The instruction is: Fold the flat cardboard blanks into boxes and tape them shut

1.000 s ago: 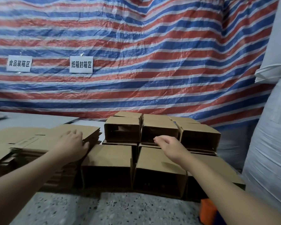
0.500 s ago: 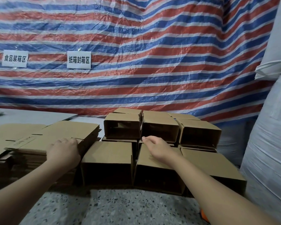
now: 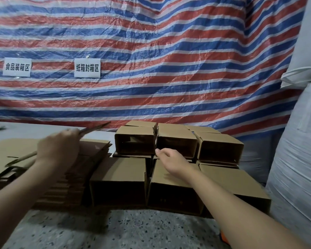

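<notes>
Head view: left hand (image 3: 58,148) now grips a flat blank (image 3: 95,128), tilted up off the stack of blanks (image 3: 90,151) at left-centre; half a sec ago it lay flat on that stack w/ nothing lifted. Blurred, so mid-motion. Right hand (image 3: 171,159), fingers loosely curled, holds nothing, over the folded boxes (image 3: 135,141) at frame centre, same spot approx. Prob. means: next blank picked, folding about to start. Worktop (image 3: 151,229) speckled, bottom of frame.
</notes>
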A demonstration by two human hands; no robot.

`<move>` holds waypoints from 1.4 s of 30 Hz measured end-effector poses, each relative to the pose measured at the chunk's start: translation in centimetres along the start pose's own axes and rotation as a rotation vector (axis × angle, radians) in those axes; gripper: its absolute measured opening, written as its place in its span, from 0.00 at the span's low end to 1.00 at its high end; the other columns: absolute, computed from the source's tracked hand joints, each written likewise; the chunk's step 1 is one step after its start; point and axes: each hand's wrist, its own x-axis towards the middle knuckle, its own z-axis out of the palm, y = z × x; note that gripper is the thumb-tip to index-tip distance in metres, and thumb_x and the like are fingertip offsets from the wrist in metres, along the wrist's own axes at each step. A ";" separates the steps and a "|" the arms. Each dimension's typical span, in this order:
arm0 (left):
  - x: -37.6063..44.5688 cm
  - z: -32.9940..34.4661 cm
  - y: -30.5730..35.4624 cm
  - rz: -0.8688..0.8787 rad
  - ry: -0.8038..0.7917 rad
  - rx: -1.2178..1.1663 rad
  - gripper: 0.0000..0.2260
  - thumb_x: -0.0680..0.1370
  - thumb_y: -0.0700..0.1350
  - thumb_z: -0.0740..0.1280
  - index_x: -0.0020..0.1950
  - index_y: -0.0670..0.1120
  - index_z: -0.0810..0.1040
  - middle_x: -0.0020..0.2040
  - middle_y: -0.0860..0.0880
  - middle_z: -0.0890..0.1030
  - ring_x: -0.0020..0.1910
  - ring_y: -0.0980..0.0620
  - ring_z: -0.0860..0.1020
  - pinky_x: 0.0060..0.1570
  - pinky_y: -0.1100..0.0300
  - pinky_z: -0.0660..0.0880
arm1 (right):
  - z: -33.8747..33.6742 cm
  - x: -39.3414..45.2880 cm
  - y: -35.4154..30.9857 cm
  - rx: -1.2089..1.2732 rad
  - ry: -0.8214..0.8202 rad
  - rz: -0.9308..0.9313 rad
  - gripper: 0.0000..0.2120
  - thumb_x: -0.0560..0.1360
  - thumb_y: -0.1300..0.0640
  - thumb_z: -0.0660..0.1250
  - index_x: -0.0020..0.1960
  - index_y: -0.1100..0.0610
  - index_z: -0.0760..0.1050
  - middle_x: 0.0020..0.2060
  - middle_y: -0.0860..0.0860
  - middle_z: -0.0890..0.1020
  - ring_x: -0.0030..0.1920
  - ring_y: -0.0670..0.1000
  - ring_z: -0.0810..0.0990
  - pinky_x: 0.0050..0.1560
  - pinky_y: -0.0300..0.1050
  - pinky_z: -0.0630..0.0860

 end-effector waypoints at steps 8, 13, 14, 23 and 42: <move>4.0 -7.4 4.4 0.186 0.280 -0.231 0.15 0.81 0.47 0.61 0.48 0.39 0.82 0.35 0.39 0.81 0.29 0.42 0.75 0.31 0.57 0.68 | -3.7 1.1 -4.8 0.129 0.227 -0.085 0.19 0.83 0.41 0.56 0.53 0.54 0.78 0.56 0.54 0.82 0.57 0.52 0.80 0.53 0.47 0.74; 4.5 -10.5 7.6 0.214 0.232 -0.521 0.10 0.79 0.47 0.67 0.53 0.43 0.84 0.41 0.47 0.83 0.36 0.52 0.76 0.35 0.60 0.68 | -8.5 1.0 -7.8 0.342 0.428 -0.173 0.24 0.82 0.35 0.54 0.65 0.49 0.75 0.54 0.50 0.81 0.53 0.43 0.77 0.48 0.41 0.74; 4.6 -10.7 8.0 0.202 0.192 -0.585 0.09 0.79 0.48 0.67 0.53 0.45 0.84 0.40 0.51 0.81 0.35 0.56 0.75 0.33 0.62 0.68 | -9.5 0.8 -8.3 0.396 0.470 -0.170 0.26 0.81 0.33 0.53 0.66 0.50 0.74 0.54 0.47 0.81 0.52 0.42 0.77 0.46 0.41 0.73; 5.1 -9.9 11.2 -0.018 -0.123 -1.120 0.06 0.75 0.55 0.71 0.42 0.54 0.83 0.36 0.59 0.82 0.36 0.60 0.79 0.33 0.60 0.75 | -14.2 -2.9 -8.0 0.526 0.633 -0.119 0.20 0.79 0.34 0.60 0.56 0.49 0.77 0.51 0.50 0.84 0.52 0.50 0.83 0.48 0.45 0.79; -2.7 -3.8 11.7 -0.435 -0.532 -1.512 0.12 0.66 0.54 0.73 0.45 0.50 0.82 0.39 0.50 0.84 0.41 0.51 0.82 0.41 0.56 0.74 | -8.6 -12.9 -1.6 0.448 0.613 0.105 0.16 0.78 0.39 0.65 0.48 0.52 0.80 0.38 0.50 0.86 0.42 0.52 0.86 0.46 0.54 0.82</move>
